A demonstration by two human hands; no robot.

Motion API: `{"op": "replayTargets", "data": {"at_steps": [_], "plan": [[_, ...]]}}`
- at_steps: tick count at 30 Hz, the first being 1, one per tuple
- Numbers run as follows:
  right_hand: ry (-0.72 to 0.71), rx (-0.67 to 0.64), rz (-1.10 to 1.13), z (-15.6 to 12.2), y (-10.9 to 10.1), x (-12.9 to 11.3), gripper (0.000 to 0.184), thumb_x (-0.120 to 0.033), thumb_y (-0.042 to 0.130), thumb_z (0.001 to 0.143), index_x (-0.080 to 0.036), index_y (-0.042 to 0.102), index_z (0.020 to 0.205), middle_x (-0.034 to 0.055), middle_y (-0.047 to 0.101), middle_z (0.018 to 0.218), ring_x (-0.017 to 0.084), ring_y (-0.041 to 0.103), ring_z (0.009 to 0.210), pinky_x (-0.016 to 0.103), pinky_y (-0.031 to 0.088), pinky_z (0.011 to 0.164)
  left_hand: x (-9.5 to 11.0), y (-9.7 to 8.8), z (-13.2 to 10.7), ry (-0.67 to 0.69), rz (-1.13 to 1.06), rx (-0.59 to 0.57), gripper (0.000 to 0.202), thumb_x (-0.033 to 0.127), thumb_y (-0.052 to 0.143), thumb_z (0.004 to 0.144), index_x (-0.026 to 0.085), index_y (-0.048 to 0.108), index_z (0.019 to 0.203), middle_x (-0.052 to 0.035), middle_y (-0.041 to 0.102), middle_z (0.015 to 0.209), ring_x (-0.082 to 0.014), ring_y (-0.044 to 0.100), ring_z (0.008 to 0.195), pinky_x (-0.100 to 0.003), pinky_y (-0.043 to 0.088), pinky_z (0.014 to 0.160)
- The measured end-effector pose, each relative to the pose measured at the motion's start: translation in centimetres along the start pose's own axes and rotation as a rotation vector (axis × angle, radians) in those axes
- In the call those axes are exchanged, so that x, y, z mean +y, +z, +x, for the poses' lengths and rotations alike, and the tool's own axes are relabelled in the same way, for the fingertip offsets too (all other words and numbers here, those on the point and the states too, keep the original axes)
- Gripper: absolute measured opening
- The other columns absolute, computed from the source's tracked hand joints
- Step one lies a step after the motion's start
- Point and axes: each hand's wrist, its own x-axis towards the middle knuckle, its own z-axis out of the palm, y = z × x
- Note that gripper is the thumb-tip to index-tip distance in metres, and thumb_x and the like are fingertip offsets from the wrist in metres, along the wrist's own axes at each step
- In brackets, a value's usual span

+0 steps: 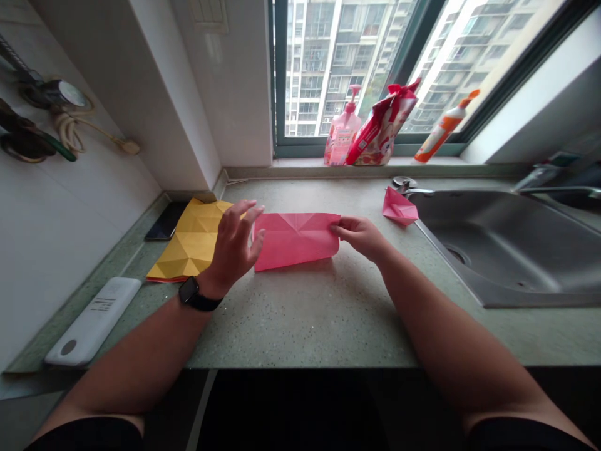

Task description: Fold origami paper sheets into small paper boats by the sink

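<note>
A pink sheet of paper [295, 241] with crease lines along its upper part is in front of me at the middle of the counter. My right hand [359, 235] pinches its upper right corner between thumb and fingers. At the sheet's left edge, my left hand [235, 241] is raised with its fingers apart, and I see nothing in it. Behind that hand lies creased yellow paper [188, 241], with a red edge showing beneath it. A small folded pink paper piece [400, 207] sits to the right, beside the sink.
A steel sink [474, 275] takes up the right side. On the left are a dark phone [166, 220] and a long white device [94, 322]. A pump bottle [342, 134], a red-and-white pouch [385, 128] and an orange-and-white bottle [444, 130] stand on the windowsill.
</note>
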Motion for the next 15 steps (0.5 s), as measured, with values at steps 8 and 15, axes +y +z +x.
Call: {"op": "replayTargets", "data": {"at_steps": [8,15], "plan": [[-0.186,0.248,-0.260,0.1,1.8,1.3,0.054,-0.058,0.071,0.094,-0.026,0.072,0.136,0.0084,0.082,0.105,0.028,0.077,0.094,0.044,0.063,0.083,1.1,1.9,-1.4,0.177,0.066,-0.601,0.034,0.034,0.063,0.108,0.026,0.072,0.141,-0.0129,0.059,0.162,-0.0360,0.054,0.150,-0.065,0.041,0.129],[-0.482,0.303,-0.661,-0.8,3.2,0.5,0.031,-0.039,0.064,0.102,-0.025,0.078,0.127,0.0135,0.079,0.117,0.034,0.070,0.114,0.058,0.057,0.105,1.7,3.7,-2.1,0.107,0.021,-0.815,0.044,0.041,0.061,0.110,0.024,0.067,0.150,-0.0146,0.062,0.159,-0.0357,0.056,0.148,-0.058,0.044,0.126]]}}
